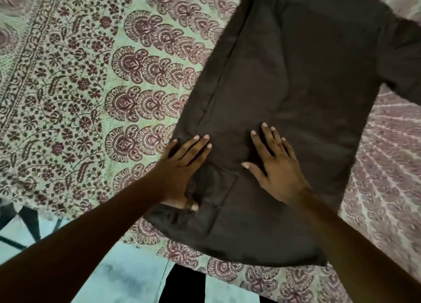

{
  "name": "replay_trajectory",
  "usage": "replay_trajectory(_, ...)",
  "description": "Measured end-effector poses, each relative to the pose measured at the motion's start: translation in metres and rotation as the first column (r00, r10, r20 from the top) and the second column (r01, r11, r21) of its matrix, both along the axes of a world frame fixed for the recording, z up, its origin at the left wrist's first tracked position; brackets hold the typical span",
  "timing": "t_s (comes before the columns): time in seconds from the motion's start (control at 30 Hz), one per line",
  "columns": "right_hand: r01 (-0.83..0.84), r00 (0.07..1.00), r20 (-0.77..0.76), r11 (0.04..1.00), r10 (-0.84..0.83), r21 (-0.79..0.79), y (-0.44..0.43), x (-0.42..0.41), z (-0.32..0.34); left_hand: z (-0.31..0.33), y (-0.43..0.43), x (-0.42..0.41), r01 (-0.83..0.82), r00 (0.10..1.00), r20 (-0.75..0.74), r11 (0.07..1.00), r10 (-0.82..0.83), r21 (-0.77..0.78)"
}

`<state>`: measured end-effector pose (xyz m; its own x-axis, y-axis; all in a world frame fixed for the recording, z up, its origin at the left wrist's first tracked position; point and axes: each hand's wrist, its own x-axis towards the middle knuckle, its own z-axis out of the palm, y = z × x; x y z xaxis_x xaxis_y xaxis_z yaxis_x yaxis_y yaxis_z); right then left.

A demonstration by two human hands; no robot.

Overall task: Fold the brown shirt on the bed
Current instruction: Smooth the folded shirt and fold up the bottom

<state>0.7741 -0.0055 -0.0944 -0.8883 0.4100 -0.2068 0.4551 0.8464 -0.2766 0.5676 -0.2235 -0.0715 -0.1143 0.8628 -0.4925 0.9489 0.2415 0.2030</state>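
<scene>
Brown shirt flat on bed, over printed bedspread; left side already folded inward, long crease along left edge.

Left hand flat, fingers together, pressing folded strip near hem. Right hand flat, fingers spread, on shirt body just beside it. Neither clamped on cloth.

Risks: folded strip may spring open once pressure is lifted; sliding palms could drag thin fabric, bunch it, skew crease.

Unclear: right sleeve cut off by frame edge; collar end out of view; left sleeve presumably under fold, not visible. Hem corner overhangs bed edge.
</scene>
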Motion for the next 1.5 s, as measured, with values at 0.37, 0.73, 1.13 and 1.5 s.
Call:
replay_trajectory(0.37, 0.597, 0.639, -0.260, 0.680, -0.724, -0.425, 0.092, 0.130, 0.029, 0.032, 0.199, 0.136, -0.244, 0.967, 0.156, 0.911, 0.202, 0.333)
replay_trajectory(0.73, 0.719, -0.145, -0.174, 0.017, -0.974, -0.695, 0.277, 0.288, 0.035, 0.016, 0.486, 0.293, 0.037, 0.984, 0.160, 0.977, -0.072, 0.211)
replay_trajectory(1.13, 0.732, -0.364, -0.120, -0.204, -0.924, -0.650, 0.398, 0.329, 0.014, 0.003, 0.517, 0.316, -0.031, 0.999, 0.035, 0.990, 0.027, 0.141)
replay_trajectory(1.5, 0.638, 0.676, -0.355, 0.754, -0.645, -0.156, 0.278, 0.249, 0.042, 0.035, 0.511, 0.283, -0.735, -0.010, 0.848, 0.571, 0.531, -0.366)
